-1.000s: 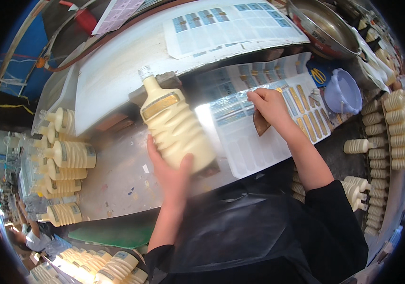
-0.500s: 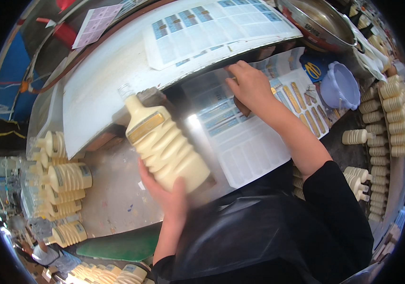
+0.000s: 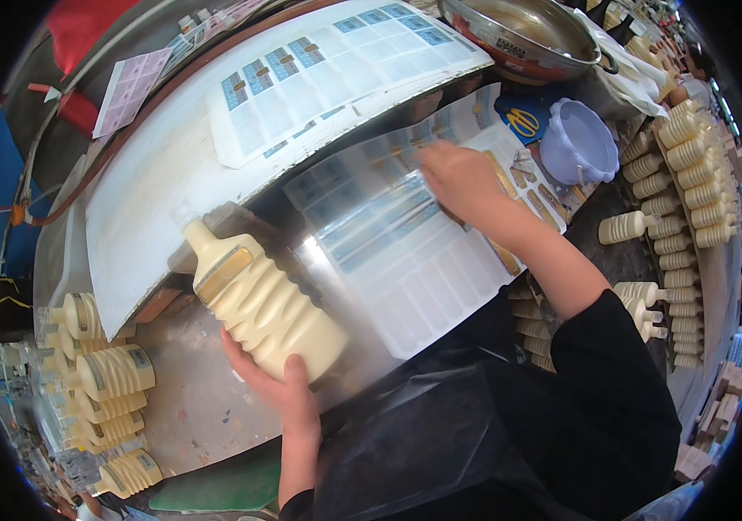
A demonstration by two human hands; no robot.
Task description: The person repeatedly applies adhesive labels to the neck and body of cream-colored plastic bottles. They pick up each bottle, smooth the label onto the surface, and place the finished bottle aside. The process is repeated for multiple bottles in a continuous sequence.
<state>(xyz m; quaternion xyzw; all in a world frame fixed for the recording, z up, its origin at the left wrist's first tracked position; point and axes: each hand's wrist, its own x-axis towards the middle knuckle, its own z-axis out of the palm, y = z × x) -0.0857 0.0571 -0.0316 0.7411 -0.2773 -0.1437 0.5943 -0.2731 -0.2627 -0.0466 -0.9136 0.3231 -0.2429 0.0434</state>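
My left hand [image 3: 280, 391] grips the lower end of a cream-coloured bottle [image 3: 275, 300] with wavy ribbed sides. The bottle lies tilted, its clear neck pointing away to the far left, and a gold label sits on its shoulder. Over the sheets of blue and gold labels [image 3: 397, 300] on the bench, my right hand [image 3: 466, 187] has its fingers curled and pinched together. Whatever may be between those fingertips is hidden. Some labels lie under that hand, and part of the sheet has a glossy shine.
A raised white board [image 3: 154, 182] with more label sheets spans the far side. A lilac bucket [image 3: 577, 143], yellow-handled scissors [image 3: 523, 124] and a metal pan [image 3: 523, 39] stand at the far right. Cream bottles [image 3: 115, 373] are stacked at left, with rows of bottles [image 3: 701, 182] at right.
The whole view has shifted, so things sit further left in it. My right hand has drawn back slightly from the board's edge over the sheets. My left hand still holds the bottle.
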